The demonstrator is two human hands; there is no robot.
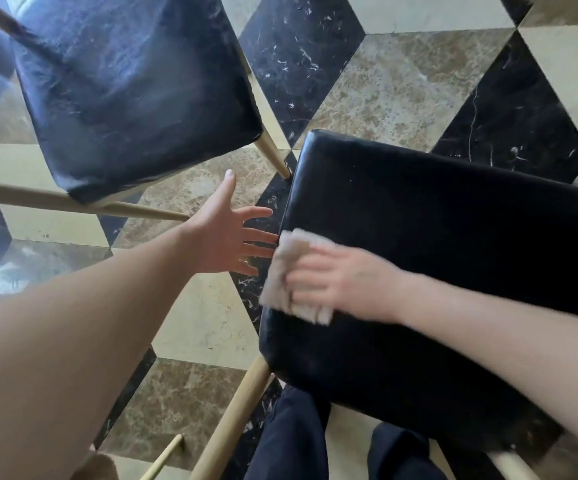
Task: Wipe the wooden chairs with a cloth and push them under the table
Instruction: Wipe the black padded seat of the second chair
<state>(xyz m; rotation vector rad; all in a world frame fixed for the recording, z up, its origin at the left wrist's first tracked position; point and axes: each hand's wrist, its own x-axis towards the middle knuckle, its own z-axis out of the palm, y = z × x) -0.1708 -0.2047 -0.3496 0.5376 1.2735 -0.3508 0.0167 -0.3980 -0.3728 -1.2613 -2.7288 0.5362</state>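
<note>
Left hand: arm stretched, fingers spread, holds nothing, at 9 o'clock of the cloth.
Right hand: flat, pressing beige fluffy cloth on black padded chair seat.

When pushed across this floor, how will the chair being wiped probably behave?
The chair probably slides easily, since the floor looks like polished stone. Its slim wooden legs suggest it is fairly light. Pushed high up, it might tip.

No readable text or labels appear anywhere, though parts look blurred.
</note>
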